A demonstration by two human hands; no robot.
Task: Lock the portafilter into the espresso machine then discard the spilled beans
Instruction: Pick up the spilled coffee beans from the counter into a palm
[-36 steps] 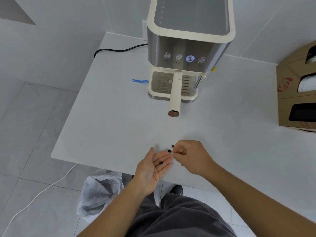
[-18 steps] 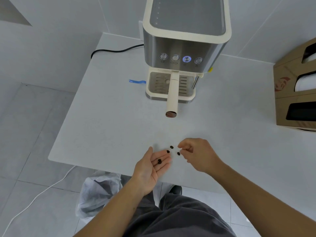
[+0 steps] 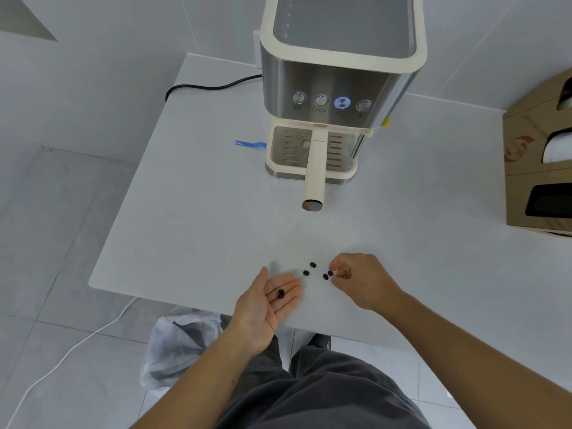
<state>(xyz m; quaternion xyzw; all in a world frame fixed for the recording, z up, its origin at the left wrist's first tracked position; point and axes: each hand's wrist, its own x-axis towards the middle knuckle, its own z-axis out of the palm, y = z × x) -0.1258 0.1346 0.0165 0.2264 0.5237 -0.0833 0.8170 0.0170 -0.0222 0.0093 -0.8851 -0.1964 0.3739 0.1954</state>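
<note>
The cream and steel espresso machine [image 3: 337, 72] stands at the back of the white table [image 3: 192, 230]. The portafilter [image 3: 315, 168] sits under its brew head, with the cream handle pointing straight toward me. Three dark coffee beans [image 3: 306, 273] lie loose on the table near the front edge. My left hand [image 3: 266, 311] is held palm up at the table edge, with a couple of beans [image 3: 281, 294] resting in it. Just right of the loose beans, my right hand [image 3: 362, 281] pinches one more bean [image 3: 330, 273] between its fingertips.
A bin lined with a clear plastic bag [image 3: 182, 342] stands on the floor under the table's front edge, left of my legs. A cardboard box [image 3: 538, 156] sits at the right edge. Blue tape [image 3: 249, 144] and a black cord [image 3: 213, 86] lie left of the machine.
My right hand has moved away from my left palm, rightward to the loose beans, and its fingertips have closed on one. My left hand stays palm up with beans in it.
</note>
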